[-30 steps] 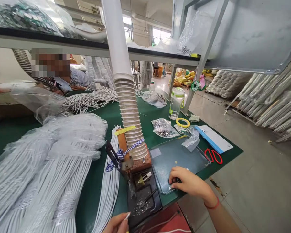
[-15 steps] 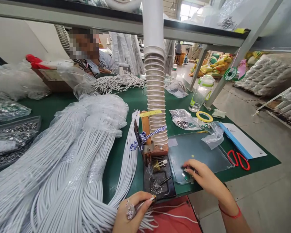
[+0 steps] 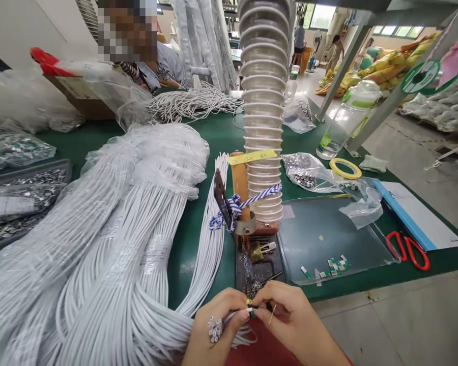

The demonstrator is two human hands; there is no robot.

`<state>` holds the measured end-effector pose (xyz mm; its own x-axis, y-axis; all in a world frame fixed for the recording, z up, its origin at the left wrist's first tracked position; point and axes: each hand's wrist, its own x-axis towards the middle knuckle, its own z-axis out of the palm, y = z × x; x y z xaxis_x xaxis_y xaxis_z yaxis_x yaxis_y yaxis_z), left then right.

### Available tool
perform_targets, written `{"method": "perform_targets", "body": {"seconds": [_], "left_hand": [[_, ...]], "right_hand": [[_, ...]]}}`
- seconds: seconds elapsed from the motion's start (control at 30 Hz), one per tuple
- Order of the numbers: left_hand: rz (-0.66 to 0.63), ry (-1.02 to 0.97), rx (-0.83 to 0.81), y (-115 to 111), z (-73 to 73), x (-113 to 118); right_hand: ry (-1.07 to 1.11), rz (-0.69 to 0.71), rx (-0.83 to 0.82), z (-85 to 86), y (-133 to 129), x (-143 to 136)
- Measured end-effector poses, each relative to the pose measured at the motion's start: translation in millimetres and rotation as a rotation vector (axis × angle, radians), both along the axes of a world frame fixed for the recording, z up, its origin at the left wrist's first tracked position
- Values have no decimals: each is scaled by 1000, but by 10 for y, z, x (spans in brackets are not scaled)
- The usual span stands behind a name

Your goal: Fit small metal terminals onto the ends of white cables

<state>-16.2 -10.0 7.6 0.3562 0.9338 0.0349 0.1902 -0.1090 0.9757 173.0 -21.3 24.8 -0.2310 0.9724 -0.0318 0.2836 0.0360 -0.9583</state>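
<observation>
My left hand point(image 3: 217, 325) is closed round several thin white cables, whose cut ends point(image 3: 215, 329) poke out at the back of the hand. Between its thumb and forefinger is the end of one white cable point(image 3: 249, 309). My right hand point(image 3: 284, 315) pinches at the same spot, its fingertips meeting the left ones. A bit of a small green circuit board point(image 3: 253, 314) shows there, mostly hidden by the fingers. A thin pale stick point(image 3: 272, 314) stands out from the right hand. Just beyond is a soldering iron point(image 3: 241, 178) with a wooden handle, fixed upright, tip down.
Loose circuit boards point(image 3: 338, 265) lie on a clear sheet point(image 3: 328, 234) to the right. Red-handled scissors point(image 3: 408, 250), yellow tape point(image 3: 345, 169) and a bottle point(image 3: 347, 119) are further right. A ribbed hose point(image 3: 265, 101) rises ahead. Bundled white cables point(image 3: 110, 264) fill the left. A person sits opposite.
My right hand has moved left from the boards on the sheet to my left hand, bringing a small circuit board to the cable end. The camera view has tipped down.
</observation>
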Motion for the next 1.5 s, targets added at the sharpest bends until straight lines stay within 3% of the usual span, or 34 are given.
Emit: {"method": "perform_targets", "body": {"seconds": [0.2,0.5,0.7,0.93,1.1,1.33,1.5], "left_hand": [[0,-4,-1,-15,13,36],[-64,1,103,0,26,14],[-26,24,89,7,30,24],[42,-14,111,31,100,27],[18,11,90,17,79,24],[78,27,45,-21,63,31],[151,29,59,-45,68,60]], "right_hand": [[28,28,50,36,23,24],[94,57,-15,55,-6,38],[89,2,7,25,10,58],[229,-99,-100,-111,-73,92],[335,-182,-13,-163,-95,36],[72,-145,110,-49,-62,-37],[28,-105,46,-67,-89,-80]]}}
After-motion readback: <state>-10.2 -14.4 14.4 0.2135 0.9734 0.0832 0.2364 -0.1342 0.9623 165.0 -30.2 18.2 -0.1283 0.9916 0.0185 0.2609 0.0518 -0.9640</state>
